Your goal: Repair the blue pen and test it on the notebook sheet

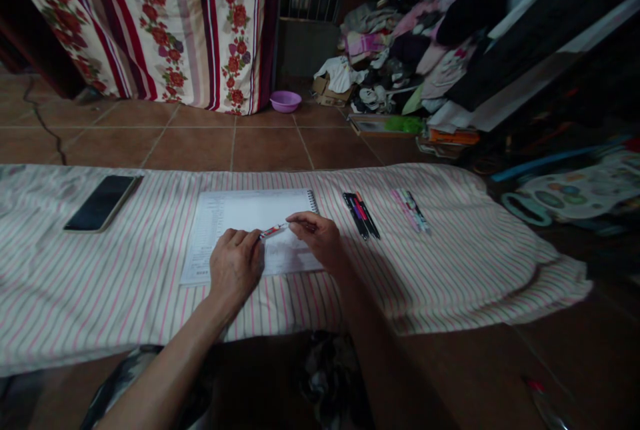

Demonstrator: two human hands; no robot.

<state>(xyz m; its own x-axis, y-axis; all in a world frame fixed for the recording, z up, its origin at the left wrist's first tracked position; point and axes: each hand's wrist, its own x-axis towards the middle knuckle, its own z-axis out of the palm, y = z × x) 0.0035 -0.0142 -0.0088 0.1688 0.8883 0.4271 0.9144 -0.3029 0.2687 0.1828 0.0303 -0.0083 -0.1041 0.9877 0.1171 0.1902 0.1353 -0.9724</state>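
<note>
A black, rectangular phone (pixel 103 203) with a pale edge lies on the counter (pixel 143 277), well to the left of a white, spiral-bound paper notebook (pixel 245 207). Beyond the notebook and to its left, a cream fabric curtain (pixel 155 23) with red flowers and dark stripes hangs over a brown tiled floor (pixel 195 137). A person's left hand (pixel 235 262), above the lower middle of the notebook, grips one end of a slim, white-and-red patterned pen (pixel 273 231). The pen slants over the notebook's pages; whether it touches the paper cannot be told. Behind the notebook, a round purple plastic bowl (pixel 285 102) sits on the floor near the curtain. The right hand (pixel 317 237), over the notebook's right part, pinches the pen's other end between thumb and fingers, the two hands apart with the pen bridging them. Just right of the notebook lies a row of slim black pens (pixel 361 215) with purple, red and orange parts. Farther right of the notebook rests a group of pink, pale green and dark pens (pixel 411 211). Beyond, behind the notebook to the right, clothes (pixel 415 43) are heaped.
</note>
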